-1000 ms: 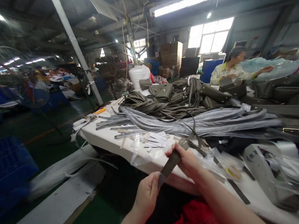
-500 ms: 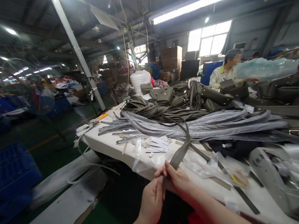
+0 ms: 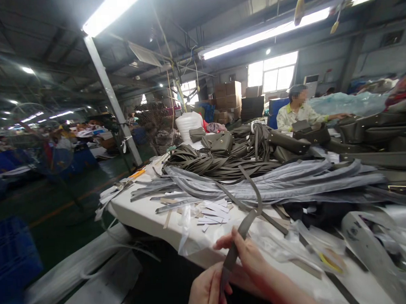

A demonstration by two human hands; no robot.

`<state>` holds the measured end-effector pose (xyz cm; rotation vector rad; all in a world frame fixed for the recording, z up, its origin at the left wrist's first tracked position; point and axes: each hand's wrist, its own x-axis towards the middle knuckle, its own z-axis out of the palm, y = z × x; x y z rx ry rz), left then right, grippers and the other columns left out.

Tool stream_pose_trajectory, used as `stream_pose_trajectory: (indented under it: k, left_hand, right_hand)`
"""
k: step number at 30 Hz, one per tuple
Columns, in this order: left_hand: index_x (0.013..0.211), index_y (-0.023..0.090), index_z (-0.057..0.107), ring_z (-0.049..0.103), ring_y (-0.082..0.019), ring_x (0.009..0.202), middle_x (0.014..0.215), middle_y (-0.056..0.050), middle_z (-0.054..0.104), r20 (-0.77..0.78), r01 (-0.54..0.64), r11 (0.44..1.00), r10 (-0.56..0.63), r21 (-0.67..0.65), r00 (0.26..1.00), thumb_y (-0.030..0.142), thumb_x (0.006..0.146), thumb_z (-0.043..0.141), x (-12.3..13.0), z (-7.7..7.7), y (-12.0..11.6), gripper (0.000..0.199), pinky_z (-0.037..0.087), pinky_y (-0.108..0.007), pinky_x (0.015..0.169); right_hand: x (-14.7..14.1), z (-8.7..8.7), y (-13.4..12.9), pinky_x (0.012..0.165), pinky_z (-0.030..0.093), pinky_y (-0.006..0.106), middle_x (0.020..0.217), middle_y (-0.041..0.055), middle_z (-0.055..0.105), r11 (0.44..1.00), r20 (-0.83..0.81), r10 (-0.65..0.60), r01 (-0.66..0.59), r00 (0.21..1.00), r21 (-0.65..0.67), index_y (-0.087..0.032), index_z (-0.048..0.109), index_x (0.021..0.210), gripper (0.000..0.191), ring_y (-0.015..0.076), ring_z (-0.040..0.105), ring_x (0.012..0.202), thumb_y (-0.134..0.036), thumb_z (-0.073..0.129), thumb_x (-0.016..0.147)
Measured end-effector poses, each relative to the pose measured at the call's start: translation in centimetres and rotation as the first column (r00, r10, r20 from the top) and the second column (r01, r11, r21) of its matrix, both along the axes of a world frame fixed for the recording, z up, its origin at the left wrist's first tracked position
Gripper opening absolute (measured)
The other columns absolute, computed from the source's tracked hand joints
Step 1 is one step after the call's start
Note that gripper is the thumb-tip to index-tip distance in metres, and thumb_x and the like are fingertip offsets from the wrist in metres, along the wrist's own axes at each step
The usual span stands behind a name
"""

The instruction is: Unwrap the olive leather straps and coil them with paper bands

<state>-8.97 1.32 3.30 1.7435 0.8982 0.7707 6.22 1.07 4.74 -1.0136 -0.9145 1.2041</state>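
A dark grey-green strap (image 3: 246,223) runs between my two hands at the near edge of the table, its far end curling up over the tabletop. My left hand (image 3: 207,287) pinches its lower part. Further along, my right hand (image 3: 245,250) has the strap between thumb and fingers. Just beyond lie white paper strips (image 3: 215,213) and a pile of grey padded strips (image 3: 259,178). A heap of dark olive straps (image 3: 203,161) rests behind those.
The white-covered table (image 3: 138,220) has clear plastic scraps and a yellow-handled tool (image 3: 330,261) at right. Olive bags (image 3: 288,142) are piled at the back, where a co-worker (image 3: 298,109) sits. Blue crates (image 3: 13,260) stand on the floor at left.
The view has tilted up slightly. My hands are a little lower in the picture and further apart along the strap, with more of it showing between them.
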Motion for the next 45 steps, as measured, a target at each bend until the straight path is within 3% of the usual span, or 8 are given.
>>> stream_pose_trajectory:
  k: [4,11,19,24,28,34,41,45]
  left_hand:
    - [0.063,0.020,0.055,0.046,-0.012,0.045,0.053,-0.001,0.050,-0.022,-0.089,0.993,0.091,0.082,0.996,0.065,0.093,0.033,0.7,0.4,0.2,0.058,0.040,-0.022,0.048]
    - [0.068,0.018,0.055,0.046,-0.011,0.041,0.052,0.000,0.053,-0.040,0.005,0.999,-0.007,-0.044,0.999,0.070,0.090,0.030,0.5,-0.9,0.2,0.062,0.037,-0.021,0.046]
    - [0.064,0.020,0.052,0.049,-0.013,0.047,0.053,-0.001,0.051,-0.055,-0.071,0.983,0.081,0.168,0.995,0.058,0.097,0.029,2.2,0.5,0.6,0.055,0.039,-0.024,0.052]
    - [0.067,0.018,0.057,0.053,-0.013,0.050,0.054,-0.001,0.055,-0.082,0.026,0.992,-0.016,0.125,0.997,0.051,0.100,0.026,2.3,2.0,0.4,0.055,0.041,-0.023,0.056]
    - [0.069,0.018,0.062,0.057,-0.014,0.055,0.057,-0.001,0.060,-0.081,0.063,0.980,-0.049,0.188,0.996,0.048,0.101,0.028,3.2,5.1,1.1,0.055,0.042,-0.024,0.060]
    - [0.065,0.018,0.058,0.056,-0.012,0.052,0.055,-0.001,0.059,0.062,0.015,0.954,-0.035,0.299,0.997,0.047,0.100,0.029,6.0,8.7,2.4,0.054,0.041,-0.023,0.058]
    - [0.064,0.017,0.057,0.056,-0.011,0.049,0.055,0.000,0.060,0.084,0.107,0.963,-0.131,0.246,0.988,0.049,0.100,0.027,8.1,8.5,1.9,0.056,0.040,-0.021,0.053]
    - [0.064,0.017,0.059,0.057,-0.012,0.049,0.053,-0.002,0.060,0.120,0.097,0.955,-0.135,0.280,0.984,0.052,0.100,0.025,10.0,9.5,2.4,0.060,0.041,-0.022,0.054]
  right_hand:
    - [-1.3,-0.7,-0.4,0.046,0.042,0.028,0.059,0.0049,0.065,0.986,-0.058,0.135,-0.140,0.989,-0.093,-0.015,0.077,0.085,0.071,0.0147,0.054,0.043,-0.081,0.052,0.074]
    - [4.2,2.5,0.9,0.087,0.046,0.038,0.083,0.0108,0.074,0.984,0.001,-0.178,0.178,0.984,0.000,-0.019,0.077,0.072,0.060,0.0255,0.064,0.086,-0.074,0.055,0.078]
    - [-0.4,-0.9,-0.6,0.047,0.041,0.027,0.065,0.0071,0.068,0.994,-0.065,0.071,-0.076,0.995,-0.083,-0.013,0.076,0.090,0.070,0.0152,0.056,0.048,-0.078,0.056,0.073]
    - [5.0,3.2,0.8,0.079,0.048,0.034,0.071,0.0064,0.071,0.968,-0.165,-0.250,0.249,0.954,-0.024,-0.018,0.073,0.068,0.052,0.0208,0.065,0.075,-0.069,0.068,0.071]
    - [7.0,6.8,1.0,0.090,0.044,0.037,0.085,0.0097,0.075,0.981,0.179,-0.178,0.161,0.967,0.109,-0.018,0.077,0.075,0.058,0.0255,0.065,0.091,-0.071,0.054,0.081]
    - [4.8,8.9,-0.4,0.044,0.040,0.028,0.056,0.0022,0.064,0.987,0.379,0.083,-0.128,0.922,0.094,-0.017,0.075,0.103,0.065,0.0162,0.053,0.044,-0.072,0.045,0.085]
    - [10.3,12.5,0.2,0.086,0.050,0.037,0.084,0.0080,0.074,0.968,0.217,-0.199,0.157,0.956,0.197,-0.020,0.076,0.087,0.041,0.0245,0.067,0.087,-0.059,0.063,0.082]
    - [10.8,14.1,-0.9,0.089,0.048,0.038,0.094,0.0084,0.073,0.977,0.442,-0.050,-0.047,0.896,0.206,-0.020,0.076,0.087,0.049,0.0241,0.066,0.089,-0.063,0.052,0.087]
